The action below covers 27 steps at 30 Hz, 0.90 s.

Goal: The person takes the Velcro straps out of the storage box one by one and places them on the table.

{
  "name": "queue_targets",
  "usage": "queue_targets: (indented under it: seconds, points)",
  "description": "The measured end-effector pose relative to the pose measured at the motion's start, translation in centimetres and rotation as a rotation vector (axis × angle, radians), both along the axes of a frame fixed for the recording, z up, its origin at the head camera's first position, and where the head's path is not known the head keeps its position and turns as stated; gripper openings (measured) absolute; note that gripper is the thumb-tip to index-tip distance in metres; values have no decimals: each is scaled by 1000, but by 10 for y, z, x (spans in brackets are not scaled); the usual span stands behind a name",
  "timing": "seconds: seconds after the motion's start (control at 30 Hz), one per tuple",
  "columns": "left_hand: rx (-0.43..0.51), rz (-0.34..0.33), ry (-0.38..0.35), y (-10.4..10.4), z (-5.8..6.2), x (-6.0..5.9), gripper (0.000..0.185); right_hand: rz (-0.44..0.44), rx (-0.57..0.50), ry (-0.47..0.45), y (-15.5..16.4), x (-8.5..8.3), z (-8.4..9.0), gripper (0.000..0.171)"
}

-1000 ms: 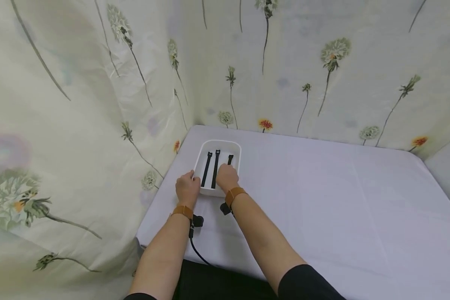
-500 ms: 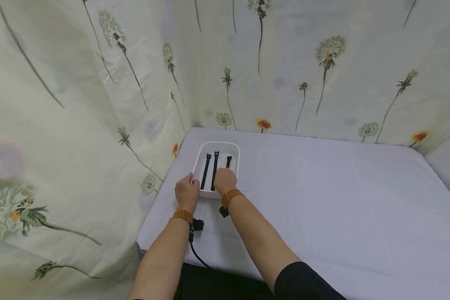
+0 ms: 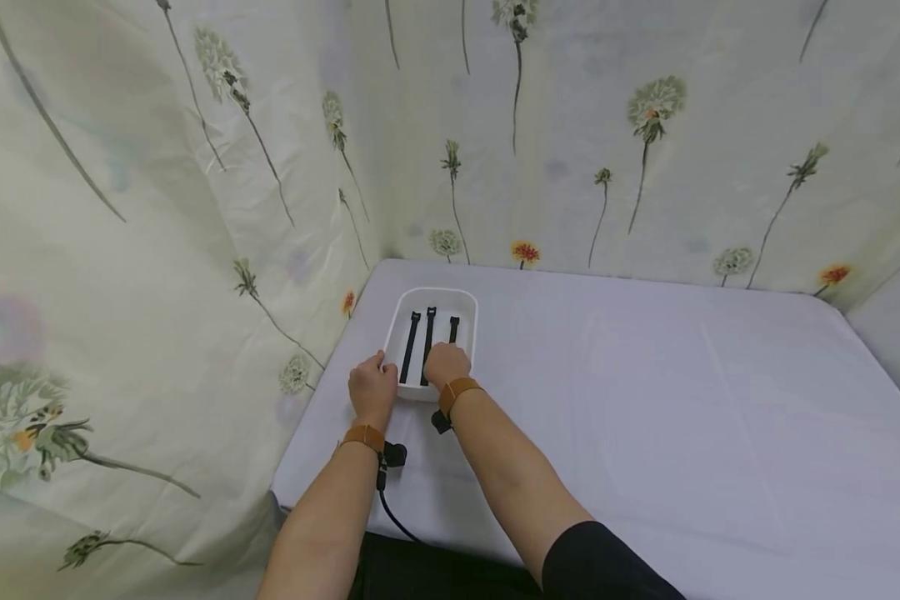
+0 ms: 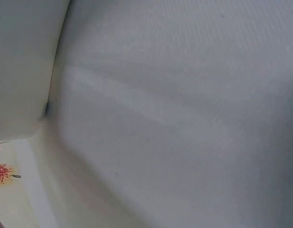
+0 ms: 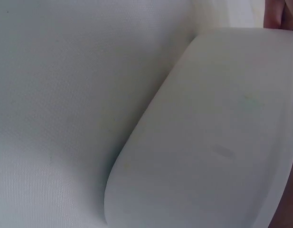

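Note:
A shallow white tray (image 3: 468, 302) lies near the table's left side. Inside are three black hook-and-loop cable ties, side by side: the left one (image 3: 410, 346), the middle one (image 3: 429, 333) and the right one (image 3: 453, 327). The near part of the right tie is covered by my right hand (image 3: 447, 364), whose curled fingers pinch it; the fingertips are hidden. My left hand (image 3: 373, 387) grips the tray's near left corner. In the right wrist view the tray's outer wall (image 5: 208, 128) fills much of the picture, with fingers (image 5: 274, 12) beyond its upper corner.
A white cloth covers the table (image 3: 630, 400), which stretches to the right of the tray. Flower-printed curtains (image 3: 570, 125) hang behind and on the left. A black cable (image 3: 397, 521) runs from the left wrist camera (image 3: 394, 454) over the table's near edge.
The whole scene sits slightly lower in view as the head camera shifts. My right hand has moved slightly nearer along the right cable tie, showing a little more of it. The left hand keeps its grip.

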<state>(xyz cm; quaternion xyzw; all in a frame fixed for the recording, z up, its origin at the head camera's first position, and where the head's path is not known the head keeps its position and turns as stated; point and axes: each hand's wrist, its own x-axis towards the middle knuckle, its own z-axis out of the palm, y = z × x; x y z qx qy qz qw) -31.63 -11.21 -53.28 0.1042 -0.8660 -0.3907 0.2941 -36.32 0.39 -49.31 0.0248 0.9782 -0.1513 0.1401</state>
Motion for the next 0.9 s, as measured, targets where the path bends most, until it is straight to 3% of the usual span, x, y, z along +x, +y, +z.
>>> queue_targets:
  seconds: [0.3, 0.43, 0.7, 0.9]
  points:
    - [40, -10, -82, 11, 7, 0, 31, 15, 67, 38, 11, 5, 6, 21]
    - [30, -20, -73, 16, 9, 0, 31, -1, 75, 71, 16, 3, 3, 19]
    - [-25, -29, -81, 16, 7, 4, 32, -33, -35, 63, 23, -2, 3, 22]
    - [-36, -11, -70, 4, 8, 4, 30, -38, -155, 6, 23, -2, 28, 30]
